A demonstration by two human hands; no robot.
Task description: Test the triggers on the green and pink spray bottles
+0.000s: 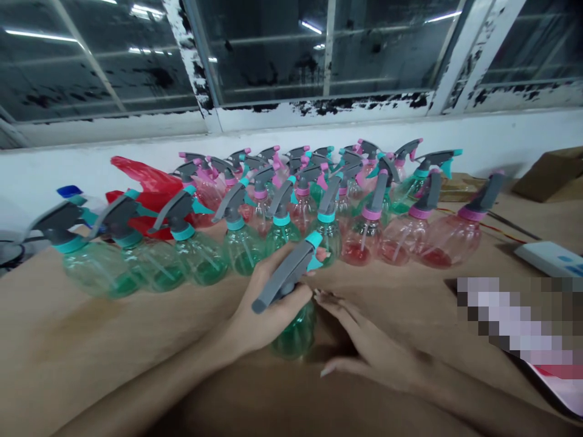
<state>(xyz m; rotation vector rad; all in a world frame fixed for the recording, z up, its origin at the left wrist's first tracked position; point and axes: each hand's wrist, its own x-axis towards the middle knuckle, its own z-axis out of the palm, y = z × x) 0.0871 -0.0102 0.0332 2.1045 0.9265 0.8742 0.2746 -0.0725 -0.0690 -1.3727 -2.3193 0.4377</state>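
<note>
Worktop of pale brown wood (68,328), set against a white wall below dark windows (268,54) with peeling frames. Crowded at the back stand spray bottles (262,206) in pink and green, their grey heads tipped in pink or turquoise. Before them runs a front row of 9: on the left, 6 see-through green bottles (204,258) with turquoise collars; on the right, 3 see-through pink bottles (403,237) with pink collars. Thin tubes show inside several; colour deepens toward the bases, though whether that is liquid cannot be told. A cardboard box (555,176) sits far right, and a crumpled red plastic bag (146,176) lies behind the row's left end. Of the person's hands, the left (264,312) grasps a green bottle (294,334) below its spray head (286,276), centre, nearer than the row. The right (378,352) is released, fingers spread just beside that bottle; contact cannot be told.
</note>
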